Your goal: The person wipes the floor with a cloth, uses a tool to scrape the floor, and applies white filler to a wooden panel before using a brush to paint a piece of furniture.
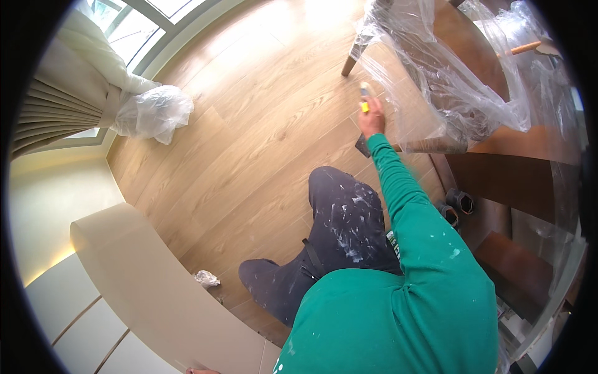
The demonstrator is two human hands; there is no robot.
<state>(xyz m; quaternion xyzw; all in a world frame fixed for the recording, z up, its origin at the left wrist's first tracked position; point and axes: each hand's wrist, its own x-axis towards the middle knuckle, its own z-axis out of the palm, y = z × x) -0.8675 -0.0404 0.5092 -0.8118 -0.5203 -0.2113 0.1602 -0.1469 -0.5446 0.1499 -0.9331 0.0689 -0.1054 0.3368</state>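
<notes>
My right hand (373,117), at the end of an outstretched arm in a green sleeve, is closed around a paintbrush (365,106) with a yellow handle. Its pale bristles point away from me, over the wood floor and close to a plastic-draped chair. Beside my wrist lies a dark flat piece (362,146) whose kind I cannot make out. Only a sliver of my left hand (202,371) shows at the lower edge, by the beige padded furniture (162,280); its fingers are mostly cut off from view.
Clear plastic sheeting (461,93) drapes the wooden furniture on the right. A chair leg (349,65) stands near the brush. Shoes (460,201) sit below. A bagged curtain (156,112) hangs by the window at left. Crumpled plastic (207,278) lies beside the padded furniture.
</notes>
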